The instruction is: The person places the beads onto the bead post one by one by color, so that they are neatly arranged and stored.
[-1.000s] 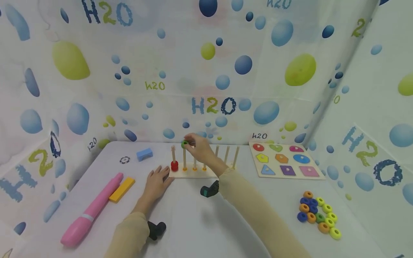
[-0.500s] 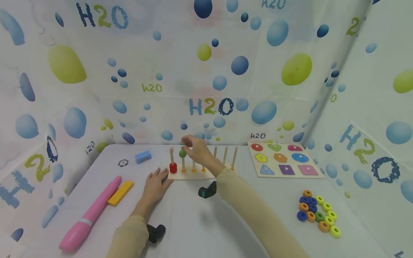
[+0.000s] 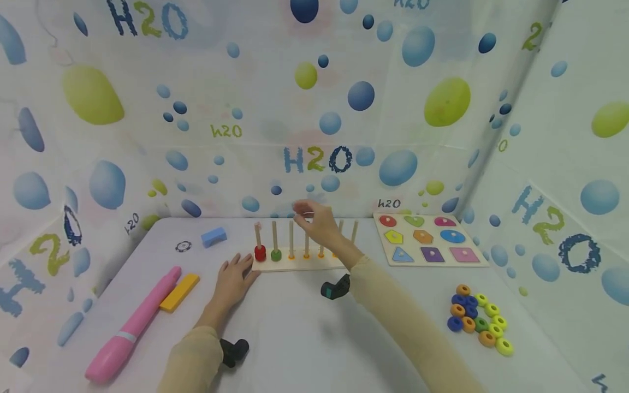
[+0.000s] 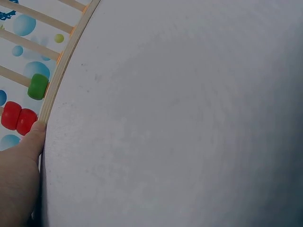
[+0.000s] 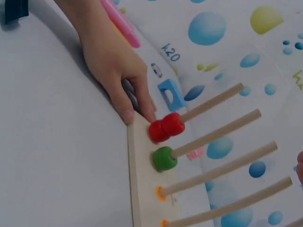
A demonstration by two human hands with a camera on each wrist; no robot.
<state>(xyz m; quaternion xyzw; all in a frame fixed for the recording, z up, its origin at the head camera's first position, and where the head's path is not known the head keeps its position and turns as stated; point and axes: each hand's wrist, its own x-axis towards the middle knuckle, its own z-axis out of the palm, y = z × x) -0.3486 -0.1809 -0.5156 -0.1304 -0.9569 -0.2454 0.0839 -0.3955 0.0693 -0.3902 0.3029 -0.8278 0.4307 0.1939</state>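
Observation:
A wooden peg board (image 3: pixel 295 266) with a row of upright pegs stands at the back of the table. Two red beads (image 5: pixel 165 127) are stacked on its leftmost peg, and one green bead (image 5: pixel 164 159) sits at the foot of the second. Orange rings mark the feet of the bare pegs. My left hand (image 3: pixel 233 279) rests at the board's left end, fingers extended, the thumb touching the front corner. Above the middle pegs is my right hand (image 3: pixel 316 222), its fingers loosely bent with nothing between them; it hides parts of the pegs behind.
Loose orange, blue, yellow and green beads (image 3: pixel 504 346) lie at the right. Behind them is a shape puzzle board (image 3: pixel 432 240). On the left are a pink bottle-shaped toy (image 3: pixel 132 327), a yellow block (image 3: pixel 179 293) and a blue block (image 3: pixel 213 237). A patterned curtain rises behind the table.
The green bead, earlier in my right fingers at the second peg's top, has slid down to its foot. My right hand has let go and moved right. The left hand stays at the board.

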